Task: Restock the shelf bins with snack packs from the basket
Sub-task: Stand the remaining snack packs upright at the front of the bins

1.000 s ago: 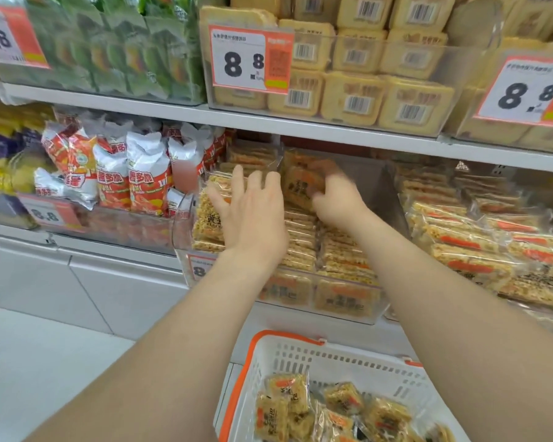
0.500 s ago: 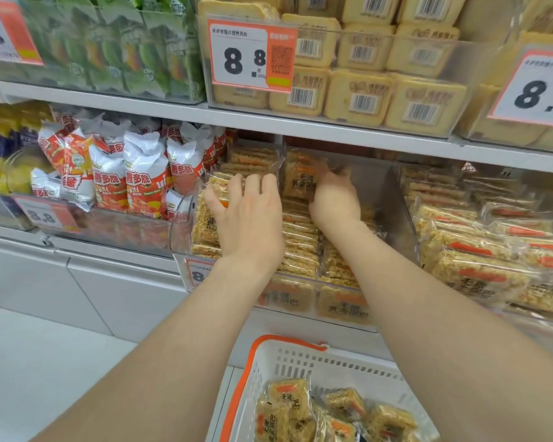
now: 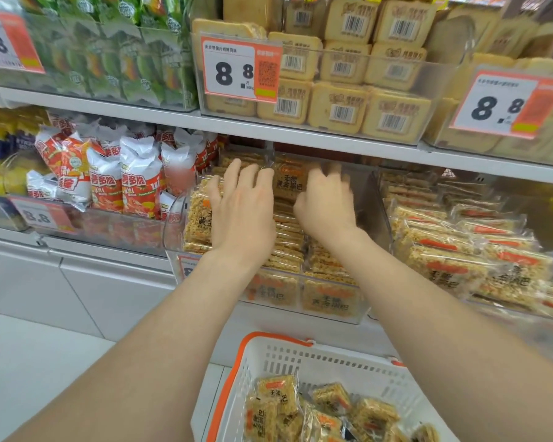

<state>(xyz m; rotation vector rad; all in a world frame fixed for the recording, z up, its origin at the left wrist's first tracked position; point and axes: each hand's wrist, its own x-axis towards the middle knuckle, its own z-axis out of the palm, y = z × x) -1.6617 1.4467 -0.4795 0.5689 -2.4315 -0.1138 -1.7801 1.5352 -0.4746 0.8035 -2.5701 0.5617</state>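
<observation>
Head view: rice-crust snack packs in clear shelf bin, 12 o'clock; more in basket, 6 o'clock. Fingers: left hand straight, flat on rows; right hand blurred, grip untellable. Likely light, crinkly-slick, brittle; pinch wrapper edges.

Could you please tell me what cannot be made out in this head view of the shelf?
Right hand: fingers blurred by motion, head view; whether they hold the upright pack is unclear.
Bin price tag: mostly hidden behind the left forearm.
Basket: cut off by the bottom edge; packs left uncountable.
Pack stack beneath the left hand: partly covered by it.
</observation>
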